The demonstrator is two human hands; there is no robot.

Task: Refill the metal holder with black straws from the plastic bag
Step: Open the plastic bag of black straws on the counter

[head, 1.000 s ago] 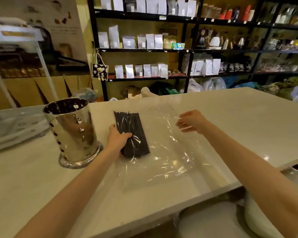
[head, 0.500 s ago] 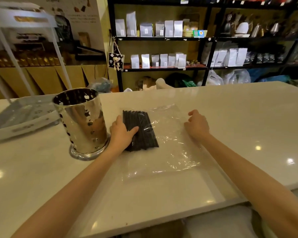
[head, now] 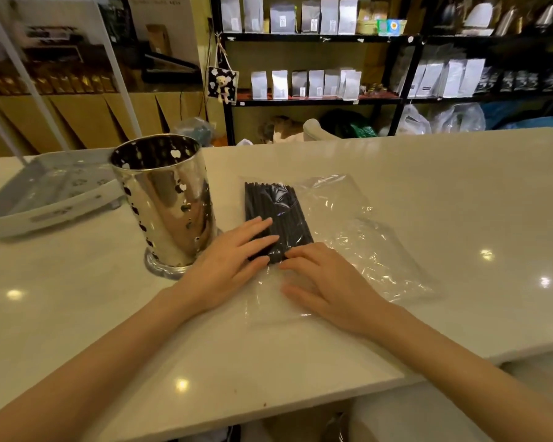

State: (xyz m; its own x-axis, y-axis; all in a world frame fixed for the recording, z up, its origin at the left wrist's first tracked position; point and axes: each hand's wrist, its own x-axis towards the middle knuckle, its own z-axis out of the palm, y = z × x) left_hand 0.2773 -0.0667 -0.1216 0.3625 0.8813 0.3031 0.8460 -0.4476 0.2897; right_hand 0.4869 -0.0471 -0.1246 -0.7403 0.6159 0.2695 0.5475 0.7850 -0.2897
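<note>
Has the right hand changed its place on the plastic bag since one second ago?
Yes. The right hand has moved from the plastic bag's far right edge toward the near end of the black straws, close to the left hand.

- L hand (head: 233, 266) flat, fingers spread, on near end of black straws (head: 273, 212) inside clear plastic bag (head: 358, 237)
- R hand (head: 329, 288) flat on bag, fingertips touching straw ends
- Metal holder (head: 165, 202) upright, just left of bag, on white counter (head: 428, 186)
- White tray (head: 51, 193) far left

Glossy white stone counter (head: 396, 193), bearing upright perforated shiny metal cylinder holder (head: 165, 202), flat clear plastic bag (head: 348, 237), white perforated tray (head: 45, 193) at left
</note>
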